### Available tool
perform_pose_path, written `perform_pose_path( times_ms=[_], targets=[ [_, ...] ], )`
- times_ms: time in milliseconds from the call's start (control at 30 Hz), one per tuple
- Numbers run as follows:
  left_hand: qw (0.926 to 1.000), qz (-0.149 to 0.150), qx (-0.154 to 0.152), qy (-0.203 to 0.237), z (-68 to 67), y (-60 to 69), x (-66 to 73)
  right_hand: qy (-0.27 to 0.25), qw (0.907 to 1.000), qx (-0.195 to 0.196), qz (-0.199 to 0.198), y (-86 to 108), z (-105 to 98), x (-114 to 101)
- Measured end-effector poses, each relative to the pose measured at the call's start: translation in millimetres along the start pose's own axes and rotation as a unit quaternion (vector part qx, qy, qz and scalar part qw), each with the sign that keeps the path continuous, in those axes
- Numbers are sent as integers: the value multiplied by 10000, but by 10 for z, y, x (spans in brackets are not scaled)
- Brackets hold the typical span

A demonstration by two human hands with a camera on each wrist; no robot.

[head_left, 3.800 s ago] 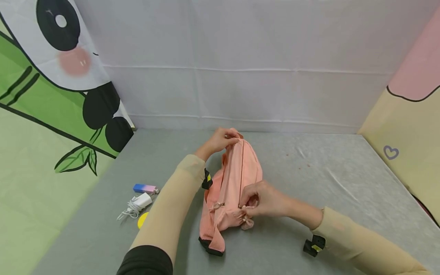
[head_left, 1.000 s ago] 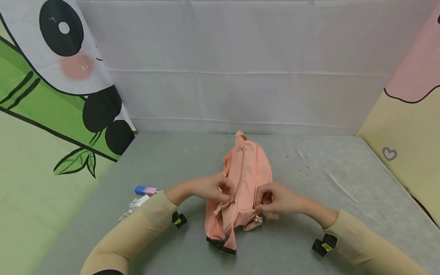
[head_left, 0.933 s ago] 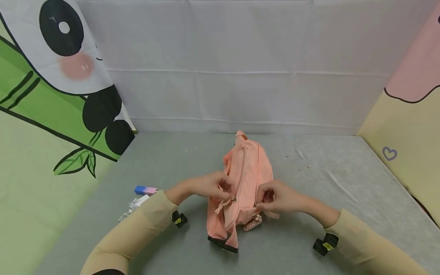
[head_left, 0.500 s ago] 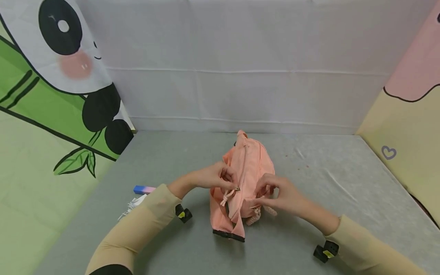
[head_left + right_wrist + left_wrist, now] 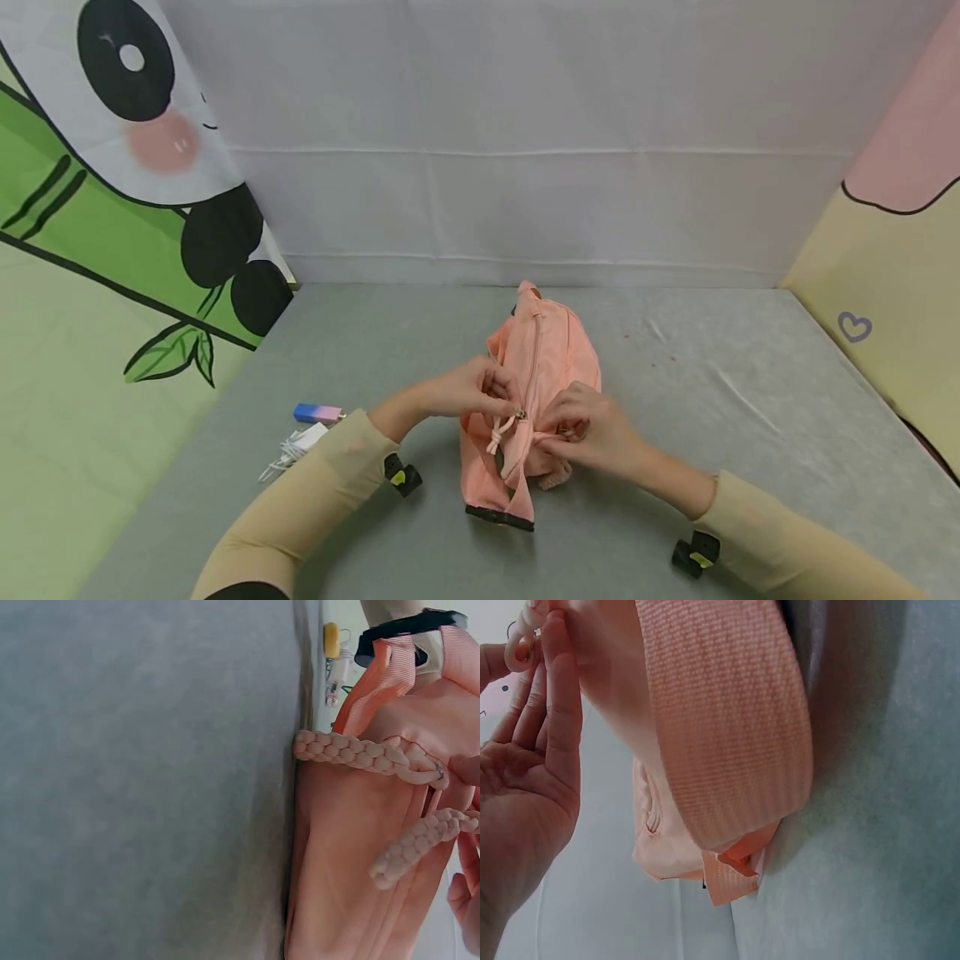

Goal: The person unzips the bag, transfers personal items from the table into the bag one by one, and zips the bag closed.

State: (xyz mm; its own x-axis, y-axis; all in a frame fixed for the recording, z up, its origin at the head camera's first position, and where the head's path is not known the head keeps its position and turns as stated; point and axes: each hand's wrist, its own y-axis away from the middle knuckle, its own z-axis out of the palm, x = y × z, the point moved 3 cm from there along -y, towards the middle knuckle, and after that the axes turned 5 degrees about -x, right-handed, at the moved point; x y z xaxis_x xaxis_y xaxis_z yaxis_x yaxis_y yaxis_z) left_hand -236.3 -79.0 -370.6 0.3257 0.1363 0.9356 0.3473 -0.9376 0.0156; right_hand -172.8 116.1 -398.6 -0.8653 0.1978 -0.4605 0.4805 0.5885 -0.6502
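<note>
A small pink backpack [image 5: 551, 350] lies on the grey table, its top loop pointing away and a black-edged strap end [image 5: 498, 517] towards me. Near its close end, my left hand [image 5: 476, 390] pinches the metal zipper pull with its cord [image 5: 501, 433]; the left wrist view shows the cord loop [image 5: 521, 654] at the fingertips. My right hand [image 5: 596, 429] pinches the fabric beside the second zipper, fingers curled. Two braided pulls [image 5: 349, 752] hang there in the right wrist view, where that hand is mostly cut off.
Left of the backpack lie a blue-and-pink stick [image 5: 318, 413] and a white charger [image 5: 306, 440] with a coiled cable, partly behind my left sleeve. A yellow object [image 5: 331, 640] shows in the right wrist view. A white cloth wall [image 5: 525, 200] stands behind the table.
My left hand has come from the backpack's far end down to the zipper pull. The backpack has turned and shifted slightly away. Lately my right hand has moved left along its near end.
</note>
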Motion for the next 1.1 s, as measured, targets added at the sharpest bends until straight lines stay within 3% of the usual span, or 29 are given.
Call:
perform_pose_path(
  times_ms=[333,667,833,967,1100],
  targets=[
    [9976,-59,-36,-687,-11,-52,20,-708,9975,-15,88,2,-48,35],
    [9882,-350,491,-1409,-174,-152,-120,-991,9941,-340,278,27,-83,66],
    [9852,-398,547,-1572,-278,-238,-185,-1148,9911,-453,507,3,-119,25],
    [9829,-415,617,-1685,-377,-303,-217,-1631,9813,-659,784,35,-121,135],
    [9770,-454,649,-1980,-458,-380,-222,-2171,9638,-909,1249,38,-134,194]
  ],
)
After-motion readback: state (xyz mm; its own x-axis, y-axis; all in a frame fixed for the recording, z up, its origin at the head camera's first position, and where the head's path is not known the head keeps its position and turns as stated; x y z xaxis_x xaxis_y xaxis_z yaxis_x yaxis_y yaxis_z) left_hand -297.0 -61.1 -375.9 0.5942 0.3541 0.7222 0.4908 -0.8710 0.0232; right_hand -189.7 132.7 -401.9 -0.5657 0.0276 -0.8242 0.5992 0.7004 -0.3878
